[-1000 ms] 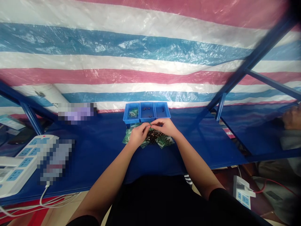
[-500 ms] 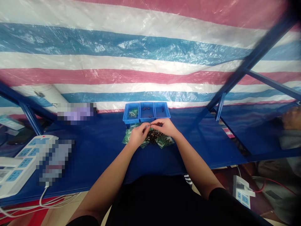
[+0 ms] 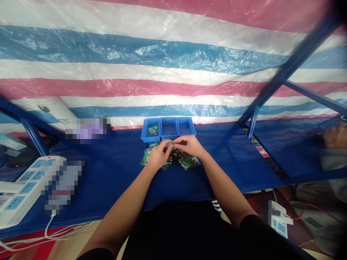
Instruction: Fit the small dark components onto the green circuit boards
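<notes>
My left hand (image 3: 158,156) and my right hand (image 3: 190,145) meet fingertip to fingertip, both pinched around something tiny that is too small to name. Below them lies a heap of small dark and brass-coloured parts (image 3: 177,156). Flat green pieces resembling small circuit boards (image 3: 187,163) are spread around the heap, on both sides of my hands. Just beyond my fingers, three blue plastic bins (image 3: 150,139) stand in a row. Green pieces lie in the left bin, a few small dark parts in the middle one, and a tiny dark part in the right one.
The blue table (image 3: 114,180) bears a white power strip (image 3: 29,187) and a pixelated object with a white cable (image 3: 65,184) at left. Blue metal struts (image 3: 253,122) slope on both sides. A striped sheet (image 3: 162,86) hangs behind. Another person's blurred hand (image 3: 336,135) is at far right.
The fingers of my left hand have shifted slightly around the tiny thing, while both hands stay together in the same place. The view has moved very slightly.
</notes>
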`<act>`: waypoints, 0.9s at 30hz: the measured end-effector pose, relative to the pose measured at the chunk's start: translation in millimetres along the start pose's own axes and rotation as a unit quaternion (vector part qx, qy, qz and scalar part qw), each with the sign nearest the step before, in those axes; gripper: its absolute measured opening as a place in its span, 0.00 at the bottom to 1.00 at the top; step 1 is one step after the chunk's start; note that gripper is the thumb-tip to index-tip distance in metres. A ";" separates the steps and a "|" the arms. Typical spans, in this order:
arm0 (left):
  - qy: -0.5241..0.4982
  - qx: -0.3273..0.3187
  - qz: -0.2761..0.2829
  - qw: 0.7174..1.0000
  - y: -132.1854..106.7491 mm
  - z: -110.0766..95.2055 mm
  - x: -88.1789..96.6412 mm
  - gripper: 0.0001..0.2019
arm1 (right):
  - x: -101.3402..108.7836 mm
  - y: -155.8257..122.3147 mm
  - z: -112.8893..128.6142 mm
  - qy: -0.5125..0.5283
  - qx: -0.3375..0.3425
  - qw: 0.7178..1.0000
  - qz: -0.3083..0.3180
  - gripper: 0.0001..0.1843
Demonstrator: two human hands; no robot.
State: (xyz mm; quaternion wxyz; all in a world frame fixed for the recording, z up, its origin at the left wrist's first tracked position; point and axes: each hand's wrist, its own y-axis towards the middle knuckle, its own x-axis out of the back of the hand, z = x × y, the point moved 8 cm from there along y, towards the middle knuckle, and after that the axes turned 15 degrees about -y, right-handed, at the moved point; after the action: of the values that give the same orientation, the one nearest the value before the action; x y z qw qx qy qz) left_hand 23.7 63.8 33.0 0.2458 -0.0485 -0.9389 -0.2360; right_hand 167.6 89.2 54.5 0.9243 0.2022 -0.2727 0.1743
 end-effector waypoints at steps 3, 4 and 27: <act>-0.002 -0.007 0.004 1.000 0.1 -0.6 -0.5 0.13 | 0.1 0.1 -1.0 0.000 -0.002 1.000 -0.002 0.16; 0.000 -0.009 0.007 1.000 0.2 -0.8 -0.9 0.12 | -0.1 0.2 -1.5 0.000 -0.003 1.000 -0.001 0.16; 0.019 0.009 0.003 1.000 0.2 -0.6 0.1 0.13 | 34.7 1.3 -53.6 0.178 -0.148 0.944 -0.237 0.42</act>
State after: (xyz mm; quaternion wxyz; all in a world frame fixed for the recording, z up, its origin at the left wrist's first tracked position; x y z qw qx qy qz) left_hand 23.9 63.7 33.6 0.2650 -0.0449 -0.9359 -0.2277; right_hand 217.8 122.8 33.6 0.9919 0.0875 -0.0710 -0.0588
